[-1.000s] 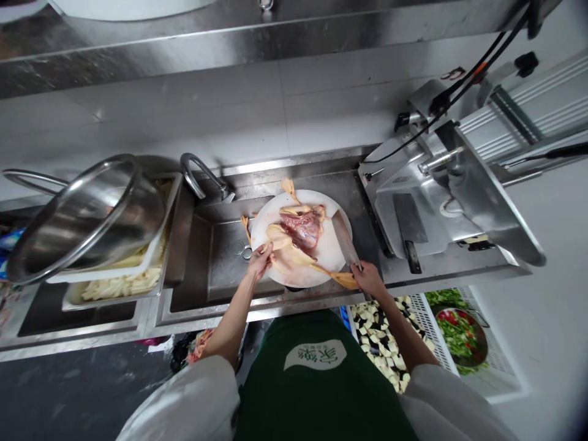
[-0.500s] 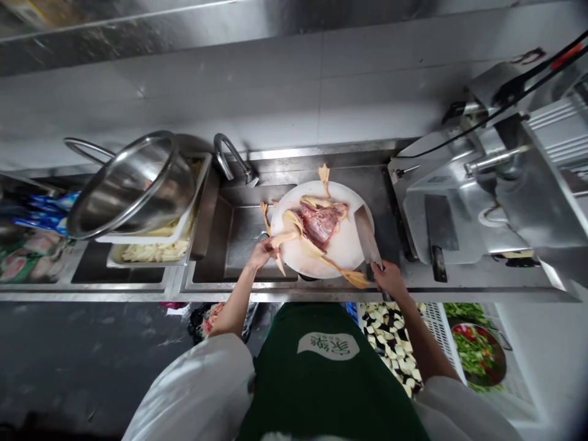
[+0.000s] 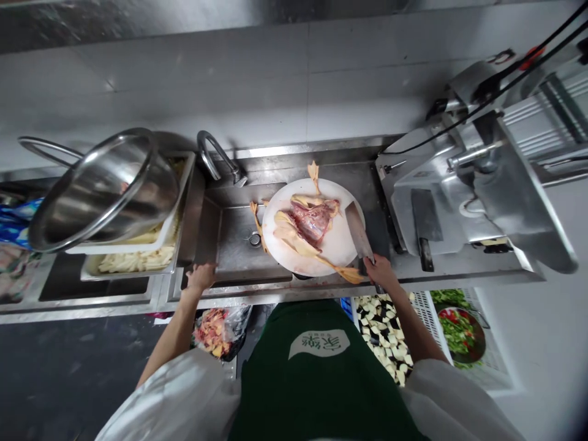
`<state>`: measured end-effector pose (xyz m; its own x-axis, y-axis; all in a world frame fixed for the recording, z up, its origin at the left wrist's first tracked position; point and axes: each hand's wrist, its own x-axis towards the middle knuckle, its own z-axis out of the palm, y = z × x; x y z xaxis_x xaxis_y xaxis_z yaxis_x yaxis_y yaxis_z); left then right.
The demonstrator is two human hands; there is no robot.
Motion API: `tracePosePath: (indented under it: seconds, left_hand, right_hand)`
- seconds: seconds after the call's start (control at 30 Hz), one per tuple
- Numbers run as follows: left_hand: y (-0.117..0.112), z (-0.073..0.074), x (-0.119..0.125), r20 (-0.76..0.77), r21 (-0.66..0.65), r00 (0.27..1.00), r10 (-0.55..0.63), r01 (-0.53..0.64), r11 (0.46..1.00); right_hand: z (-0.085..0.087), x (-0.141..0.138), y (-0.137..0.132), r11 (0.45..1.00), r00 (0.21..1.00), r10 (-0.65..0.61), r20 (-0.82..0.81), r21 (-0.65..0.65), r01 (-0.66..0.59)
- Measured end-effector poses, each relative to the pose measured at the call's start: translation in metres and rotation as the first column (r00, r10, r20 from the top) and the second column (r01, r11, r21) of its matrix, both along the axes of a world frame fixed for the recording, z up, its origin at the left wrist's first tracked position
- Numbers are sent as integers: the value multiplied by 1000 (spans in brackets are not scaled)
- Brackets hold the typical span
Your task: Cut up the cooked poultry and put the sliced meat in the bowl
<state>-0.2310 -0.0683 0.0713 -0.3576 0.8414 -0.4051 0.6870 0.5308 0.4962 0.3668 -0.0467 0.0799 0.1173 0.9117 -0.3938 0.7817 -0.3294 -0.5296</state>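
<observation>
A cut-open raw duck (image 3: pixel 312 222) lies on the round white cutting board (image 3: pixel 340 248), with a webbed foot hanging over the far side and another over the near right side. My right hand (image 3: pixel 379 272) grips the handle of a cleaver (image 3: pixel 361 231), whose blade rests over the board's right side. Over the left part of the sink's front edge is my left hand (image 3: pixel 201 278). Its fingers are apart and nothing shows in them. Inside the sink (image 3: pixel 234 239), a cut duck foot (image 3: pixel 256 217) leans by the board.
A steel bowl (image 3: pixel 105 190) sits tilted on stacked trays at left, near the faucet (image 3: pixel 220 156). To the right stand a slicing machine (image 3: pixel 487 165) and a second cleaver (image 3: pixel 425 223). Below are cut eggplant (image 3: pixel 383 331), a bowl of greens (image 3: pixel 459 337) and a bag of scraps (image 3: pixel 215 331).
My left hand has let go of the duck and moved left to the sink's front edge. My right hand still holds the cleaver at the board's right. The view has shifted slightly.
</observation>
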Motion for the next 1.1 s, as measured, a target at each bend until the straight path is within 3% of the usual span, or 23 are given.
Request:
tracePosePath:
  seconds: [0.07, 0.13, 0.2, 0.27, 0.33, 0.4, 0.5, 0.67, 0.73, 0.8, 0.9, 0.97, 1.03, 1.1]
  left_hand:
    - [9, 10, 22, -162, 49, 984, -69, 78, 996]
    - [26, 21, 72, -199, 236, 967, -159, 205, 950]
    - [46, 31, 141, -140, 469, 950, -281, 313, 826]
    - [63, 38, 214, -90, 600, 897, -433, 396, 695]
    - [73, 39, 272, -116, 582, 753, -648, 580, 570]
    - [74, 37, 303, -223, 470, 648, -728, 726, 502]
    - [65, 31, 292, -359, 312, 538, -763, 840, 445]
    - [44, 38, 215, -428, 261, 440, -789, 896, 358]
    - [46, 47, 201, -411, 255, 433, -802, 899, 355]
    - [57, 56, 201, -377, 263, 461, -803, 885, 384]
    - [91, 60, 215, -342, 344, 657, -672, 753, 561]
    - [117, 54, 223, -286, 393, 795, -535, 606, 691]
    - [140, 41, 226, -193, 375, 867, -459, 497, 782]
    - [154, 26, 224, -110, 316, 895, -432, 444, 838]
  right_hand:
    - [2, 1, 2, 999, 998, 33, 60, 12, -34]
    - [5, 3, 4, 998, 991, 64, 116, 15, -66]
    - [7, 4, 5, 996, 984, 92, 154, 0, -93]
    - [9, 4, 5, 992, 976, 124, 178, -16, -123]
    - [10, 4, 4, 988, 966, 153, 207, -17, -152]
    - [11, 4, 4, 986, 956, 167, 241, -13, -168]
    - [12, 5, 4, 987, 955, 163, 249, -25, -161]
    - [10, 9, 2, 992, 985, 124, 123, -46, -119]
    - [8, 9, 2, 993, 990, 108, 93, -47, -104]
    - [6, 9, 2, 994, 992, 97, 76, -51, -94]
    - [3, 8, 1, 994, 993, 92, 80, -58, -88]
    - [2, 8, 1, 993, 990, 101, 103, -67, -94]
    - [0, 7, 1, 992, 984, 114, 137, -65, -106]
    - [0, 5, 1, 991, 977, 126, 173, -58, -118]
